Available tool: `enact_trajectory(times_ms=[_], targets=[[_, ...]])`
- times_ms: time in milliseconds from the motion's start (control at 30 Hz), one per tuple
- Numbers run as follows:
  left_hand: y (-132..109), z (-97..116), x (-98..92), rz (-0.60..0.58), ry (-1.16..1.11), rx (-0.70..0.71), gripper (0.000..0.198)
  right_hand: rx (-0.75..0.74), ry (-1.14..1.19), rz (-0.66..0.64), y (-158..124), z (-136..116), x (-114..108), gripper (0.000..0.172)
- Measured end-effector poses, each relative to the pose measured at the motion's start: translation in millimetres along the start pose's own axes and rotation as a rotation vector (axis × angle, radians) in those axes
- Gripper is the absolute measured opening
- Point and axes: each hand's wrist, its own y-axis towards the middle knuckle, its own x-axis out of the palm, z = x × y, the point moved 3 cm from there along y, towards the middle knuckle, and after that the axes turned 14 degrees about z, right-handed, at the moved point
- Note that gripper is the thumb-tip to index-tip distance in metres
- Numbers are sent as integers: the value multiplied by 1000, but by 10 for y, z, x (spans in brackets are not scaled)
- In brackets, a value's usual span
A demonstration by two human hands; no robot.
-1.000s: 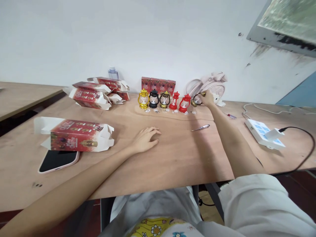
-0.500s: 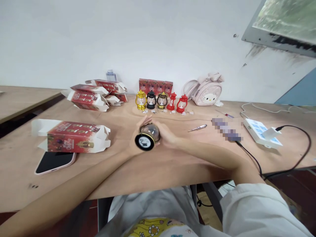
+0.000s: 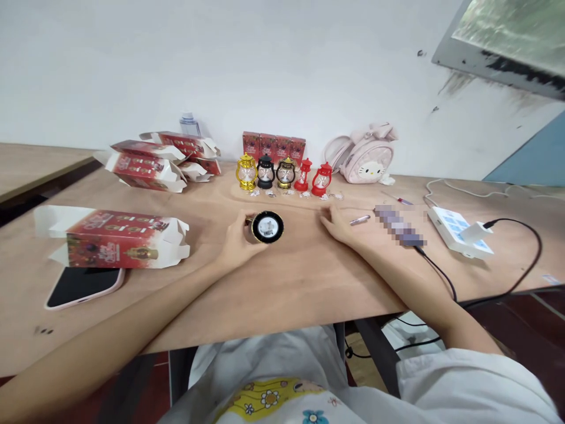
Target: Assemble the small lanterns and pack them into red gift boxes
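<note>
My left hand (image 3: 241, 244) is wrapped round a small lantern with a black base, gold-edged. The lantern (image 3: 268, 227) is tipped so its underside, with a round whitish disc in the middle, faces me. My right hand (image 3: 338, 225) is off the lantern, low over the table, fingers loosely apart and nothing visible in them. Just beyond it lies a slim screwdriver (image 3: 361, 219), its left end hidden behind that hand. At the back, a row of small lanterns in gold, black, bronze and red (image 3: 321, 180) stands upright, with little white-and-silver pieces in front.
An open red printed box (image 3: 119, 238) lies on the left over a phone (image 3: 83, 287); more open boxes (image 3: 145, 168) are behind. Small red boxes (image 3: 267, 146) and a pink bag (image 3: 368, 159) stand by the wall. A power strip (image 3: 459, 231) with cables sits right.
My right hand has let go of the lantern and moved right, beside the screwdriver. My left hand keeps the lantern, whose base now faces me more squarely.
</note>
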Motion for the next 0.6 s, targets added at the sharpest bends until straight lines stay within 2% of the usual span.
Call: enact_trajectory(times_ms=[100,200,367,500,600], targets=[[17,-26,6,30,-42,-37,58,40,-44,39,123,292,-9,37],[28,-46,13,46,-73,-94,60,65,-92,75,239,449,-21,41],[38,-79,20,47,-92,-161,60,46,-103,55,510,517,49,38],[42,-105,20,60,-90,-182,57,103,-98,-11,724,541,169,27],[41,-117,30,53,-100,-185,57,132,-89,-19,805,548,196,26]])
